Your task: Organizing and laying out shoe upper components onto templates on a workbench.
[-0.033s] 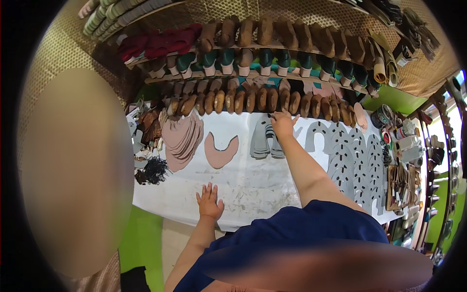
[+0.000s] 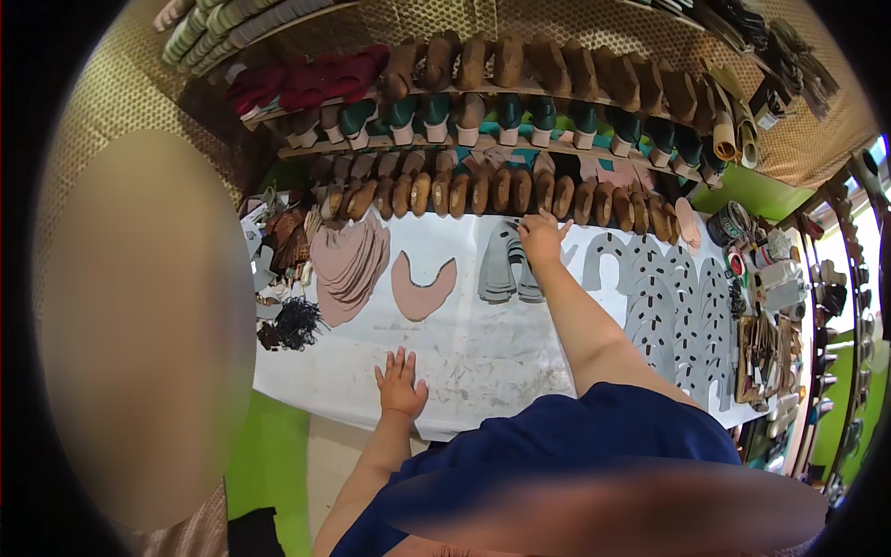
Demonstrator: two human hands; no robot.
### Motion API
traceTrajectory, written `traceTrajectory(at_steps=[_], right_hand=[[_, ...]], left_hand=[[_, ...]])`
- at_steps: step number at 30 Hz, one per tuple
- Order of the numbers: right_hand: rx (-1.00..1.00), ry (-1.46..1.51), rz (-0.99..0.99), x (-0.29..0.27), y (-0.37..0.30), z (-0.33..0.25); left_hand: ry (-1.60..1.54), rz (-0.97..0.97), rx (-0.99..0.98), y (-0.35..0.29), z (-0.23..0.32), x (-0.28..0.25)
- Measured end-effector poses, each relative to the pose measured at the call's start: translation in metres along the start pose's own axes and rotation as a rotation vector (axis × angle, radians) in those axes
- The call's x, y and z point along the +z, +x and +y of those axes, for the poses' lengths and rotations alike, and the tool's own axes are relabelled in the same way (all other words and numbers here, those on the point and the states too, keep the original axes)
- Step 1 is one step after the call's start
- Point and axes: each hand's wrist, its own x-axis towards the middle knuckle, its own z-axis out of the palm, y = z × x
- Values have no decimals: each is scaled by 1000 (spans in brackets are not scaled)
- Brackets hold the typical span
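Observation:
My left hand [image 2: 402, 390] lies flat near the front edge of the white-covered table [image 2: 445, 357], fingers spread, holding nothing. Ahead of it is a single pink U-shaped shoe-upper piece [image 2: 424, 302]. My right hand [image 2: 544, 239] reaches across to a pile of grey U-shaped shoe-upper pieces [image 2: 498, 274] at the back middle. Its fingers are apart at the curved top of the pile, and hand and wrist cover part of it. A small dark spot shows beside the fingertips; I cannot make out what it is. Right of the hand lies a separate grey piece [image 2: 608, 249].
Rows of grey pieces with small dark patches [image 2: 687, 316] overlap at the right. A pink stack [image 2: 348, 278] lies left, beside black strips [image 2: 295, 325]. Brown shoe lasts [image 2: 501, 190] line the back edge, below shelves with more lasts. Tins [image 2: 729, 223] and tools crowd the right side.

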Motion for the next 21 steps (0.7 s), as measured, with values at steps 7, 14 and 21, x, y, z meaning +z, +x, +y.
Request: traceTrajectory(at_steps=[7, 14, 21], right_hand=[[-113, 141, 184, -24, -51, -8], [-224, 166, 227, -101, -136, -16], [-104, 169, 286, -209, -210, -4]], left_hand=[[-23, -7, 7, -1, 1, -7], [-47, -11, 0, -10, -4, -1], [-65, 22, 37, -12, -7, -1]])
